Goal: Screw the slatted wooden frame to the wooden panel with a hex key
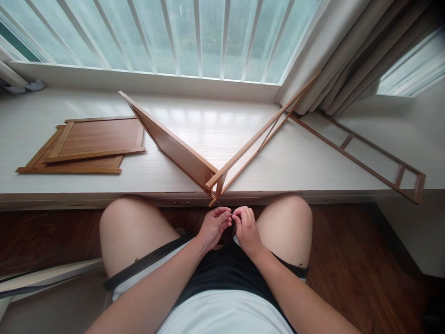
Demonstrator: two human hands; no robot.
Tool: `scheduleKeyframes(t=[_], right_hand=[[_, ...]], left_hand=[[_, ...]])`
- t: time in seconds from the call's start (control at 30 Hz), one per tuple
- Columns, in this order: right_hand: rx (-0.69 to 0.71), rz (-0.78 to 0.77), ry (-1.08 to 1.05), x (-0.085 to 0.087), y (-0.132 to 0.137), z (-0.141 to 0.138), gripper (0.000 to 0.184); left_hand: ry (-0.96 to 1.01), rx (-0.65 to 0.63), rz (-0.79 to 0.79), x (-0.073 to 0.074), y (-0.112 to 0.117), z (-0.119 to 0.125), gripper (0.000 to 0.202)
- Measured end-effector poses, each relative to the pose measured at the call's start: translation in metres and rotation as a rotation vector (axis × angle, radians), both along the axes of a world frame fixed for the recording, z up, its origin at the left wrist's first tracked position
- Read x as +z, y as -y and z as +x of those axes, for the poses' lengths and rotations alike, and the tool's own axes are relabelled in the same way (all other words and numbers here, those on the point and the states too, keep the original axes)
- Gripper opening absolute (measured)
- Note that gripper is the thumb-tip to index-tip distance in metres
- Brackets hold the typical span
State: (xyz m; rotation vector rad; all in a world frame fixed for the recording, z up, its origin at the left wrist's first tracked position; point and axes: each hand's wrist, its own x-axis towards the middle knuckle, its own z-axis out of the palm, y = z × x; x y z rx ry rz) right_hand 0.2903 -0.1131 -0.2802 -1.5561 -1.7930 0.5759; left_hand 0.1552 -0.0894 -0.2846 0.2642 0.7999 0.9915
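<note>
The left grip [212, 228] and the right grip [246, 229] are seen low in the middle of the frame, close above the lap. Both are curled nearly shut, and their fingertips [225, 215] are pressed together. A very tiny thing may be pinched there, but it is too small to be told.

Just above the grips, at the near edge of the desk [306, 162], a wooden V is stood up. It is made of a flat panel [174, 148] going to the upper left and a thin frame [257, 137] going to the upper right. The two are met at a corner [215, 188]; the corner is near the grips but is not touched by them.

The wood is judged to be hard and stiff. The panel looks thin, so it is likely not heavy. The frame is made of skinny sticks, so it is likely very light and could be snapped. The smooth brown faces may be a bit slippery. The corner may be wobbly, so the V is best held low, close to the corner, by the panel's edge and the frame's long rail; the skinny cross sticks are best left alone.

More boards [86, 144] are laid flat at the left of the desk; a ladder frame [368, 157] is laid at the right, partly over the edge; a window [194, 37] and a curtain [347, 55] are seen at the top.
</note>
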Motion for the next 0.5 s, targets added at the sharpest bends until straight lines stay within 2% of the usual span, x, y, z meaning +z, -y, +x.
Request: scheduleKeyframes(t=[0.23, 0.5], right_hand=[[0.054, 0.035, -0.070, 0.0052, -0.0077, -0.0050, 0.008], [0.030, 0.067, -0.110, 0.0036, -0.0090, 0.0017, 0.006]], left_hand=[[0.004, 0.078, -0.059, -0.0043, -0.0094, -0.0028, 0.036], [0.015, 0.027, -0.060, -0.0031, -0.0086, -0.0060, 0.037]])
